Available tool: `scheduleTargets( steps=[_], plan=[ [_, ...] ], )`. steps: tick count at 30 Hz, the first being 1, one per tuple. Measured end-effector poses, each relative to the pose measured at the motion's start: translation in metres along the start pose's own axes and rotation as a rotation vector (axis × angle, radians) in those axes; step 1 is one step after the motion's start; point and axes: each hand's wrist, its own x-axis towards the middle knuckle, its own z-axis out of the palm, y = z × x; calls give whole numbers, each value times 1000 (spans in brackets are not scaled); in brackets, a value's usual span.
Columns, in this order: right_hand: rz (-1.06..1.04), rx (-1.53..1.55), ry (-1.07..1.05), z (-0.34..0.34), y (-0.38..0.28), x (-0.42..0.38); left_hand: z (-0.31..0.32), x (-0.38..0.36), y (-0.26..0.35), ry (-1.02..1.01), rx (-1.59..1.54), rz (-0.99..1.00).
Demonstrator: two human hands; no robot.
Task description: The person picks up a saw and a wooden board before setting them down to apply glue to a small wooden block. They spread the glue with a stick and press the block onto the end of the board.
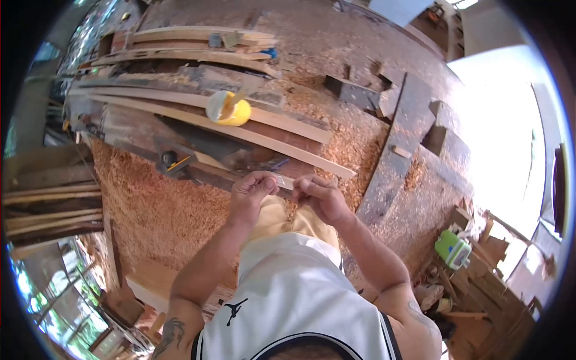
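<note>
Pinching small pale strip [287, 182] btwn L hand [254, 188] & R hand [322, 195], in front of lap [272, 218], nr long plank [288, 150]. Looks light, prob. stiff, maybe snappable; best gripped lightly at both ends.

Strip [286, 182] between the fingers [263, 187], bucket [240, 113] beyond, seemingly on boards [285, 123].

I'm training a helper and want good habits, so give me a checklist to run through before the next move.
1. Left hand gripping the small pale piece: ok, pinched by thumb and fingers.
2. Right hand on its other end: ok.
3. Marking on the piece readable: cannot tell, too small.
4. Ground free of wood shavings: not ok, thickly strewn.
5. Contents of yellow tub: cannot tell.
</note>
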Motion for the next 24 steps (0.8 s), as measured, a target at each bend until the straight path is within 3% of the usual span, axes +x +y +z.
scheduleTargets(
  steps=[10,19,24],
  plan=[
    [-77,211,-50,-32,-3,-37,68,11,-14,-212,95,-32],
    [-66,254,-8,-66,-14,-49,93,18,-32,-214,281,-10],
    [-130,143,126,-93,-20,-54,98,28,-48,-178,323,14]
  ],
)
